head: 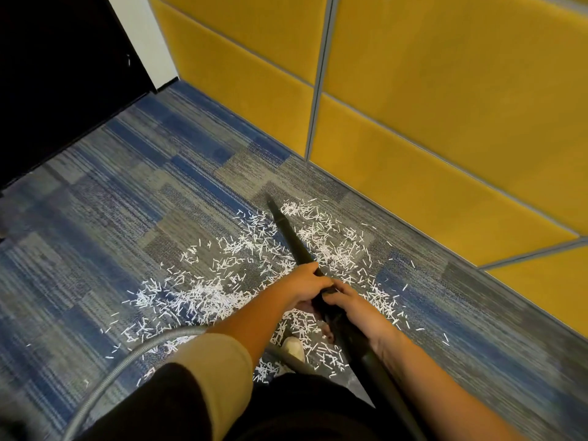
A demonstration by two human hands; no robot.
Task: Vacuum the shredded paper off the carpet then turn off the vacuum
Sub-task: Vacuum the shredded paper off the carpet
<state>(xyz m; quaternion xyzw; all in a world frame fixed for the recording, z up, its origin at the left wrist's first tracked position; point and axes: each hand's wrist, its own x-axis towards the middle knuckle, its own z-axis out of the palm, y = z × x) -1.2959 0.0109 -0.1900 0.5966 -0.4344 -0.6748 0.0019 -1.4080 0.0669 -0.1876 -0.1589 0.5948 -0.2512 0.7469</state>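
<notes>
Both hands, left (305, 286) ahead of right (346, 300), curl round the wand (286, 230), whose tip is at the far edge of the paper (203, 294) strewn over the carpet (127, 186). The hose (127, 358) trailing near the shoe (294, 346) could drag shreds wider, and a step could tread them in.

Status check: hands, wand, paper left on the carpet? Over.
Left hand and right hand both grip the vacuum wand. Its tip at the scatter's far edge; shredded paper widely spread on the carpet. Grey hose trails left.
</notes>
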